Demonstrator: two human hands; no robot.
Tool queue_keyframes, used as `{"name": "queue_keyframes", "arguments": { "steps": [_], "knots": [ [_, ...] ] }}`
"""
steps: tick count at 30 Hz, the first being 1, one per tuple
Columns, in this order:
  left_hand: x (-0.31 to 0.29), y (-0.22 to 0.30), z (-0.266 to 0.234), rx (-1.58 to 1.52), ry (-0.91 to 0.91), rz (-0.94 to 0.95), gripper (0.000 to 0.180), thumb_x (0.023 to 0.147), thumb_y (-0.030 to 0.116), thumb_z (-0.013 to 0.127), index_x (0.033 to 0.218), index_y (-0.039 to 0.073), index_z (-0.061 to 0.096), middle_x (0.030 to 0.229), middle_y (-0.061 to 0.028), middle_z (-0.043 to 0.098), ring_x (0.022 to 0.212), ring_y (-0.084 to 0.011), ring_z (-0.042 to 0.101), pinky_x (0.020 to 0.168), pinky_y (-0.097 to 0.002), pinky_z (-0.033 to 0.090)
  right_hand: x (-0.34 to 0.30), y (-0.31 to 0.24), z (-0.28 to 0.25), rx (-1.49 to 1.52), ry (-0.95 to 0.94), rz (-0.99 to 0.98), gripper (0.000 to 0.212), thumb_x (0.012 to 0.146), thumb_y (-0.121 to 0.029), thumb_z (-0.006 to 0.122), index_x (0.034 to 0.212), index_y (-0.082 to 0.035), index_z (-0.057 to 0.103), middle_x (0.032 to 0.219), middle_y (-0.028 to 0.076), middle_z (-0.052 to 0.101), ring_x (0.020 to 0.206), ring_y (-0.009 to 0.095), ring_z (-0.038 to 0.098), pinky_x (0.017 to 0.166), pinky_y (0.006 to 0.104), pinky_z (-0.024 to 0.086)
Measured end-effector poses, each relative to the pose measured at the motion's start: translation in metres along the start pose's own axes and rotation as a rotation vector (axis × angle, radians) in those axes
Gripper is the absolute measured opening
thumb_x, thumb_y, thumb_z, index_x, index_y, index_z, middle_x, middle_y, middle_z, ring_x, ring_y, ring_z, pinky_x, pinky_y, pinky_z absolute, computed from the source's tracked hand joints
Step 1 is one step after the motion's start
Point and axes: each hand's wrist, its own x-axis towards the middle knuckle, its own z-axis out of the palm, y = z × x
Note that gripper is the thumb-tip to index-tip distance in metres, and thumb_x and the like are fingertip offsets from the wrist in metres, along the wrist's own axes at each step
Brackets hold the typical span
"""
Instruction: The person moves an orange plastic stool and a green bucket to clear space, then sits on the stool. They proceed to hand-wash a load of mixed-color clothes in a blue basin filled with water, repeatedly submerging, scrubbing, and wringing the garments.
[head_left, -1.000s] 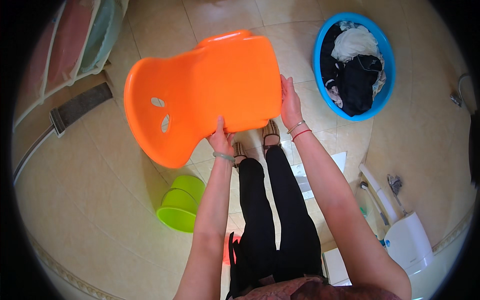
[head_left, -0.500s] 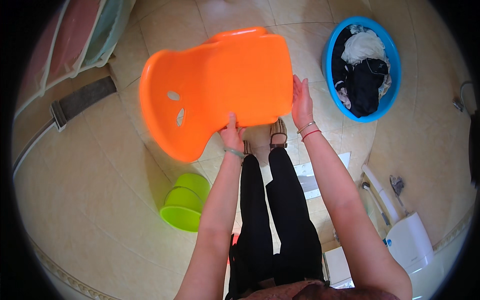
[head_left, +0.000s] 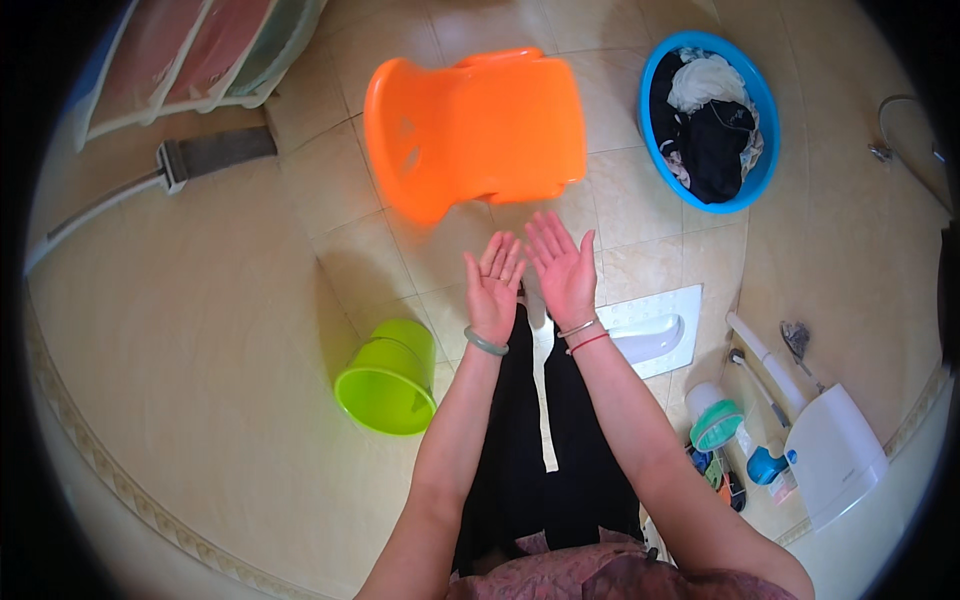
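while an orange plastic chair stands just beyond, my left hand and right hand spread wide, palms up; a blue tub holds clothes far right.

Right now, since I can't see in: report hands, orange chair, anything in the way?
Left hand and right hand open, palms up, empty. Orange chair beyond both, untouched. Blue tub with laundry right of chair; green bucket left of hands.

Upper right: oval blue tub on tiled floor, filled with black and white clothes. Left of centre: lime-green bucket. Right: white squat pan set in floor; white cistern at lower right. Upper left: white-framed rack.
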Motion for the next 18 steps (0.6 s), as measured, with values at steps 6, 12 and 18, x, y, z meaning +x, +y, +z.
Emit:
{"name": "queue_keyframes", "arguments": {
  "steps": [6,12,18],
  "knots": [
    [-0.071,0.017,-0.042,-0.159,0.039,0.099,0.064,0.098,0.048,0.034,0.138,-0.001,0.036,0.145,-0.0151,0.034,0.136,-0.0303,0.031,0.113,-0.0451,0.025,-0.060,0.048,-0.002,-0.071,-0.053,0.140,0.075,0.096,-0.059,0.022,0.143,-0.001,0.030,0.147,0.015,0.033,0.136,0.027,0.030,0.110,0.0409,0.023],
    [-0.145,0.019,-0.130,-0.319,0.102,0.257,0.063,0.097,0.047,0.037,0.139,0.001,0.034,0.146,-0.0138,0.034,0.137,-0.0295,0.029,0.113,-0.0462,0.024,-0.113,0.120,-0.021,-0.151,-0.104,0.316,0.074,0.096,-0.059,0.024,0.142,-0.002,0.032,0.145,0.014,0.036,0.134,0.026,0.033,0.109,0.0386,0.024],
    [-0.220,0.025,-0.243,-0.354,0.262,0.385,0.065,0.096,0.050,0.039,0.142,0.005,0.030,0.147,-0.0120,0.032,0.137,-0.0289,0.028,0.112,-0.0469,0.024,-0.161,0.208,-0.057,-0.219,-0.106,0.542,0.071,0.096,-0.058,0.025,0.142,-0.004,0.033,0.144,0.011,0.038,0.135,0.024,0.033,0.109,0.0374,0.024]
  ]
}}
